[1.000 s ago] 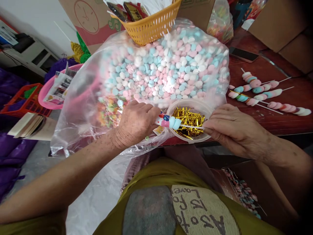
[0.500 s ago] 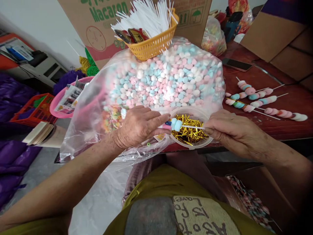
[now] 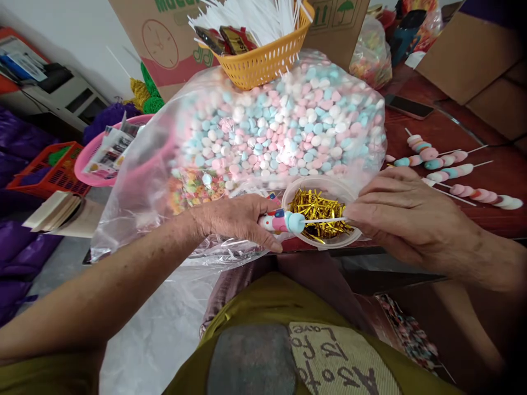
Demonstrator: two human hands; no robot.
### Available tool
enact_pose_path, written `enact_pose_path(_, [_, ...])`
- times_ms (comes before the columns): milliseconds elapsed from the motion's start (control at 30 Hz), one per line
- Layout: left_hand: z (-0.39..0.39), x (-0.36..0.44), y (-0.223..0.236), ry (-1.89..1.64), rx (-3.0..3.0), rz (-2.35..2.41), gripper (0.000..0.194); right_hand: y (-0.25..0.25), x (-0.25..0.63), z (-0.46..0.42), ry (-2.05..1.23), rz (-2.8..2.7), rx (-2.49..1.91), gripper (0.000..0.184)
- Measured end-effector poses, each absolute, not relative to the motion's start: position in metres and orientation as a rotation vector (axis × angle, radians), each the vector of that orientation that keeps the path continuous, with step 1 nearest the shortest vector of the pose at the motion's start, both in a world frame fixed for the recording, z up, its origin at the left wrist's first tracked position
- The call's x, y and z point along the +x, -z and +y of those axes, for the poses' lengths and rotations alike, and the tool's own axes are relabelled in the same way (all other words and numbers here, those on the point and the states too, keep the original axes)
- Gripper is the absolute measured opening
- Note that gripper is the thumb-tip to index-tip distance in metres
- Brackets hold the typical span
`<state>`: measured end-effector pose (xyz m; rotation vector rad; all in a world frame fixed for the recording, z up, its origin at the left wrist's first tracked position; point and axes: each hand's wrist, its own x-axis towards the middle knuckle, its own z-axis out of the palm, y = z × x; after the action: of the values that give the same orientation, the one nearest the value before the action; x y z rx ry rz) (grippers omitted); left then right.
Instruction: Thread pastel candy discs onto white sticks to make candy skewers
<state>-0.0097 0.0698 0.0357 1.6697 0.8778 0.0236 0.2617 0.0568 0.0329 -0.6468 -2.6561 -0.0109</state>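
A marshmallow skewer [image 3: 294, 222] spans the gap between my hands, above the tub of gold tinsel [image 3: 317, 214]. My left hand [image 3: 239, 219] is round its thick end, where pale blue, pink and patterned pieces show; its thumb and fingers lie on either side of them. With bent fingertips my right hand [image 3: 403, 222] pinches the bare white stick at the other end. The stick's tip is hidden by those fingers. Behind the tub lies a large clear bag of pink, blue and white marshmallows [image 3: 280, 131].
Finished-looking skewers [image 3: 453, 162] lie on the red table [image 3: 444, 214] at right, near a phone [image 3: 409, 106]. A yellow basket [image 3: 263, 60] of white sticks rests at the back, before a carton [image 3: 144, 38]. A pink basin [image 3: 94, 164] stands at left.
My left fingers have spread, baring more of the patterned pieces. My right hand has turned, its fingers now curled over the stick. The whole view has shifted slightly.
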Motion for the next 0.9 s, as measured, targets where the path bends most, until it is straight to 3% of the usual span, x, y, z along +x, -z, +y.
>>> enact_pose_path(333, [0.069, 0.025, -0.029, -0.072, 1.726, 0.917, 0.030, -0.015, 0.213, 0.071, -0.077, -2.722, -0.537, 0.029])
enact_pose_path(500, [0.075, -0.016, -0.052, -0.135, 1.819, 1.036, 0.050, -0.017, 0.226, 0.077, -0.288, -2.593, -0.641, 0.028])
enact_pose_path(633, [0.058, -0.031, -0.040, -0.041, 1.613, 0.906, 0.036, -0.024, 0.244, 0.076, -0.335, -2.542, -0.690, 0.024])
enact_pose_path(900, [0.015, 0.007, 0.007, -0.338, 1.290, 0.792, 0.030, -0.021, 0.237, 0.073, -0.230, -2.698, -0.601, 0.027])
